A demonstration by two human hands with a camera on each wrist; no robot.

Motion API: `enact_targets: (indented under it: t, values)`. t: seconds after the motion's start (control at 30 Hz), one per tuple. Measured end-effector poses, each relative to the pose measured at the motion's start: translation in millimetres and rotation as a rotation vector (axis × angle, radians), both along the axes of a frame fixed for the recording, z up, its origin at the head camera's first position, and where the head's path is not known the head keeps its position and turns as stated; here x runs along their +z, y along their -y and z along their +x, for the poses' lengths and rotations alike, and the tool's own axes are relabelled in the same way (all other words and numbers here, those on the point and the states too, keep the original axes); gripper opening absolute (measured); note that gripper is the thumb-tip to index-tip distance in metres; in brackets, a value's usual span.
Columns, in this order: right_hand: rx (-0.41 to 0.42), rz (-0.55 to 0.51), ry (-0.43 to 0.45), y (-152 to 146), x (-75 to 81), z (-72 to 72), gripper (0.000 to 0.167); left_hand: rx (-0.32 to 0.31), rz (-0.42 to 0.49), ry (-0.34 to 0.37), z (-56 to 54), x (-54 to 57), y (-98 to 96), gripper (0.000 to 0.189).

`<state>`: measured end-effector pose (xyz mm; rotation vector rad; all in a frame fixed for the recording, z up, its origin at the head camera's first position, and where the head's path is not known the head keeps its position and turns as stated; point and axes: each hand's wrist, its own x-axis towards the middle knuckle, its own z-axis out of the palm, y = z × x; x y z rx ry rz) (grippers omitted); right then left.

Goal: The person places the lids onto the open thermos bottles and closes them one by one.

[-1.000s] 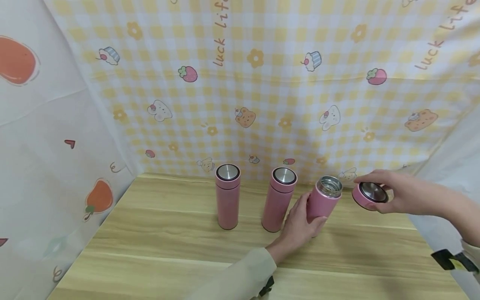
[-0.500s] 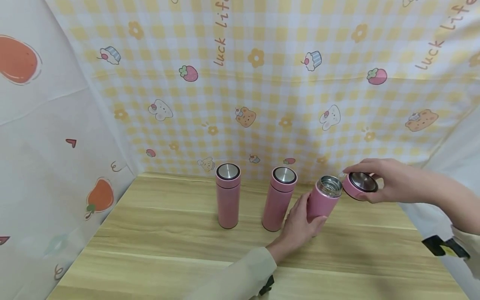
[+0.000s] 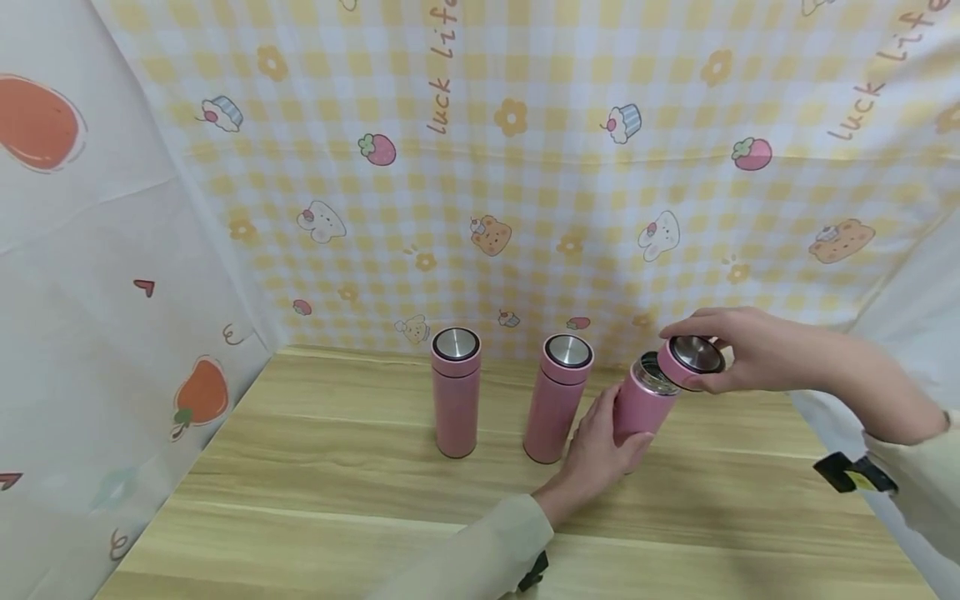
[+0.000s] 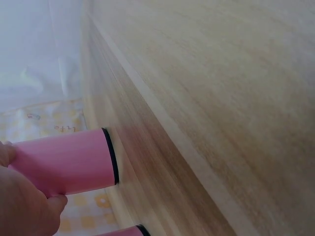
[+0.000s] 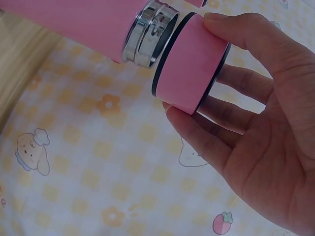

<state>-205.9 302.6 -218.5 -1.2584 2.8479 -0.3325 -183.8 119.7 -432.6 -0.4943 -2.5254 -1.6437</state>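
Note:
My left hand (image 3: 603,446) grips the body of a pink thermos flask (image 3: 641,410) without its lid. In the left wrist view the flask's black-rimmed base (image 4: 110,156) stands on the wood. Between the thumb and fingers of my right hand (image 3: 757,350) is a pink lid (image 3: 696,357) with a shiny metal top. The lid hangs tilted beside the flask's silver threaded neck (image 5: 150,34). Seen from the right wrist, lid and neck nearly face each other with a small gap. The lid hides part of the flask mouth in the head view.
Two more pink flasks with lids on, one in the middle (image 3: 557,400) and one at left (image 3: 456,396), stand upright on the wooden table (image 3: 337,483). A yellow checked cloth (image 3: 525,183) hangs behind, and a white cloth (image 3: 97,333) hangs at the left.
My right hand has carried the lid left and upward, from clear of the flask to the edge of its mouth. My left hand and the flasks have stayed in place.

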Motion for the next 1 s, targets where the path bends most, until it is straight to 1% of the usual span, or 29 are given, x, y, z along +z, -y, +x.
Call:
enact_targets:
  t: [0.1,0.23,0.43,0.63,0.9,1.0]
  values:
    - [0.019,0.005,0.011,5,-1.0,-5.4,0.049,-0.003,0.001,-0.005,-0.1,-1.3,0.4,0.070]
    - [0.031,0.018,0.050,10,-2.5,-11.5,0.049,-0.010,0.007,-0.007,-0.4,-2.3,0.6,0.071]
    - [0.003,0.036,0.102,14,-4.6,-14.7,0.050,-0.014,0.002,-0.024,-1.5,-3.1,0.6,0.070]
    - [-0.004,0.051,0.104,19,-4.3,-15.2,0.050,-0.021,0.007,-0.028,-0.6,-3.0,1.5,0.070]
    - [0.026,0.045,0.087,23,-6.4,-19.9,0.047,-0.016,0.005,-0.026,-1.1,-3.3,2.0,0.071]
    - [0.021,0.059,0.112,23,-8.5,-21.4,0.048,-0.021,0.001,-0.037,-1.1,-3.6,1.9,0.071]
